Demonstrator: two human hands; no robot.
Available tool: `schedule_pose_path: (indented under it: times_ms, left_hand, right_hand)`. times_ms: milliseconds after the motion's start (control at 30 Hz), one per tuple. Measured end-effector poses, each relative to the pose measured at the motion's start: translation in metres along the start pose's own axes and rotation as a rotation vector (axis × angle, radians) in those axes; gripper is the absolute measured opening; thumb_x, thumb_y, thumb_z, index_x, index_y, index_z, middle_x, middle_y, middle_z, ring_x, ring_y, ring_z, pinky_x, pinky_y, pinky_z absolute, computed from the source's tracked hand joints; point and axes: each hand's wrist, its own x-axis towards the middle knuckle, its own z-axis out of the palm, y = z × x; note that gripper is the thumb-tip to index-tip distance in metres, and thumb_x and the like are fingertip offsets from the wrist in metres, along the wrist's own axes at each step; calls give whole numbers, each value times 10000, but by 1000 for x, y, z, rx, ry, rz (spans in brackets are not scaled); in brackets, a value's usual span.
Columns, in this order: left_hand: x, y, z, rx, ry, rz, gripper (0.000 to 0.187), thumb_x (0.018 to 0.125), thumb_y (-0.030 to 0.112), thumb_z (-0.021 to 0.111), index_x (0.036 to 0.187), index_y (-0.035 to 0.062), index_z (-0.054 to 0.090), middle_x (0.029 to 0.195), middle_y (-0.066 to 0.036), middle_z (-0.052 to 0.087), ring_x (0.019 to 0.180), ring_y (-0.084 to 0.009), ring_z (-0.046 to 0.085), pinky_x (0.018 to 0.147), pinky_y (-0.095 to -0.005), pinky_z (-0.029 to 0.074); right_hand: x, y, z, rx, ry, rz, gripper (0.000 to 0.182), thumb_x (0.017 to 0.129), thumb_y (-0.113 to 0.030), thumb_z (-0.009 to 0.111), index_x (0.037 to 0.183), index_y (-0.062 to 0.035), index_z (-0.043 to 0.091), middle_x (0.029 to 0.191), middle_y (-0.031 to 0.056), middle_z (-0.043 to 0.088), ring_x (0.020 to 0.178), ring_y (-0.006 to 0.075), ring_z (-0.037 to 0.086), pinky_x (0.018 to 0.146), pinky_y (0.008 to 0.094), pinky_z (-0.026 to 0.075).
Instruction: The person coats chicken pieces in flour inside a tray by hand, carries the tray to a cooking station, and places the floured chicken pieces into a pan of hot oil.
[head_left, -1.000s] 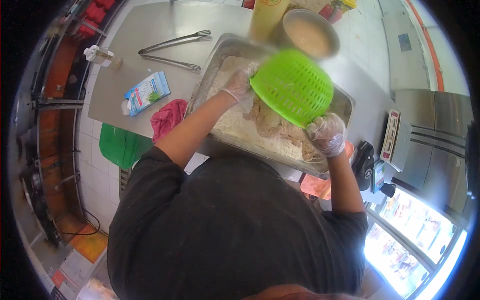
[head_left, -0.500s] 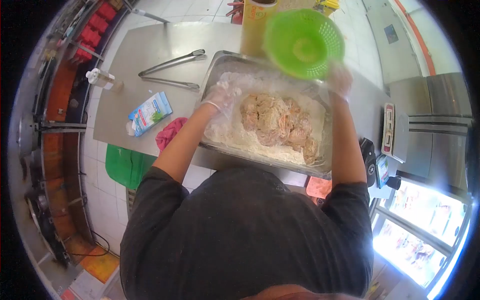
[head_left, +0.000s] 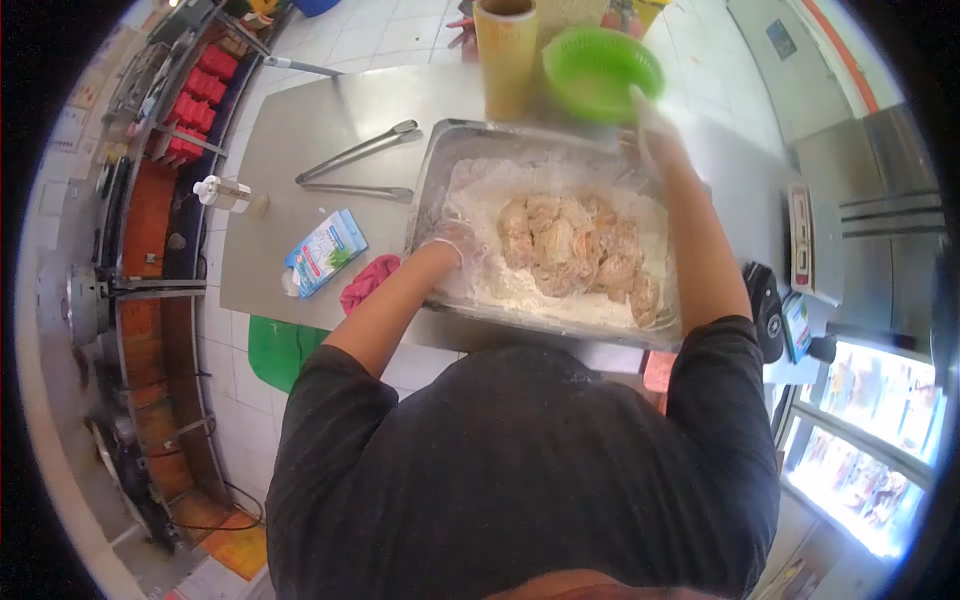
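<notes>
A deep metal tray [head_left: 430, 160] holds white flour [head_left: 490, 185] with a heap of flour-coated pieces, apparently raw chicken [head_left: 570, 245], in its middle. Inside the tray's left end, my gloved left hand [head_left: 458, 240] is down at the flour beside the heap; its fingers blend into the white and cannot be made out. My gloved right hand [head_left: 658, 135] reaches past the tray's far right corner, blurred, with its fingers at the near rim of a green colander [head_left: 603, 75], which appears to be in its grip. No contents can be made out in the colander.
On the metal table [head_left: 275, 150] lie spread tongs [head_left: 358, 160], a blue and white packet [head_left: 325, 250], and a pink cloth [head_left: 368, 285]. A squeeze bottle [head_left: 222, 193] stands at the left edge. Beyond the tray stands a tall yellowish roll [head_left: 505, 60]. Scales [head_left: 803, 245] are at right.
The right hand has carried the green colander farther away, beyond the tray's far edge. My left hand has come lower and nearer within the tray. The camera view has shifted slightly.
</notes>
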Motion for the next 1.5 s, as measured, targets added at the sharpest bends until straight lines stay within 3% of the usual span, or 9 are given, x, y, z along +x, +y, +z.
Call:
schedule_pose_path:
  times_ms: [333,633,933,1033,1100,1200,1333,1433,1500]
  left_hand:
    - [-4,7,-3,-36,-208,-17,476,961,417,400,1159,64,650,1226,-241,590,1143,-383,565,973,-415,449]
    - [30,2,44,-518,-256,-213,435,961,366,440,1128,32,663,1049,-183,682,948,-281,650,842,-384,499]
    - [4,13,23,-795,-373,352,453,932,275,572,1349,102,533,1375,-144,520,1206,-224,533,940,-368,489]
    - [-27,39,-9,-29,350,595,460,954,245,557,1392,122,488,1302,-121,583,1122,-196,583,890,-341,511]
    - [-17,32,-21,-1476,-543,235,522,946,262,584,1426,119,437,1195,-93,646,1005,-177,626,845,-321,522]
    - [30,13,28,-799,-667,109,568,911,423,595,1342,59,528,1255,-107,619,1106,-141,588,899,-280,475]
    - [34,36,77,-831,-836,-61,724,878,530,602,1378,21,479,1368,-169,527,1177,-164,560,941,-275,451]
    - [46,49,91,-196,-358,770,734,905,558,556,1448,90,399,1472,-143,417,1262,-205,495,1009,-322,416]
    - [35,54,69,-947,-679,314,608,959,470,513,1466,161,385,1537,-92,327,1379,-214,336,1074,-346,338]
  right_hand:
    - [-34,168,-113,-1104,22,-429,512,975,-383,482,1370,-57,487,1244,158,602,1089,279,593,941,377,461]
    - [29,208,-66,-393,-128,176,433,940,-346,491,1285,-91,546,1232,193,608,1159,304,550,965,372,420]
    - [-52,110,-40,-1122,78,-202,383,948,-352,496,1193,-75,592,1107,197,651,940,361,616,870,426,471]
    - [-109,98,-40,-1323,51,-695,392,910,-396,516,1001,-41,657,1034,222,658,885,388,628,815,468,493]
    - [-131,90,-39,-1471,-333,-449,413,881,-417,509,955,-33,643,951,235,654,935,377,631,794,490,492]
    - [-157,100,-42,-1313,-626,268,337,887,-314,510,990,-26,653,1056,191,646,995,363,608,865,467,464]
    - [-165,166,-25,-1584,-987,-33,388,886,-360,521,1015,-16,643,1044,201,657,945,362,636,814,473,484]
    - [-151,204,-2,-1501,-861,-61,385,889,-374,532,1079,-68,668,1116,183,653,1015,357,623,846,428,483]
    - [-148,197,23,-1428,-1158,-151,397,887,-354,559,1226,-161,637,1184,132,654,1070,327,615,907,405,463]
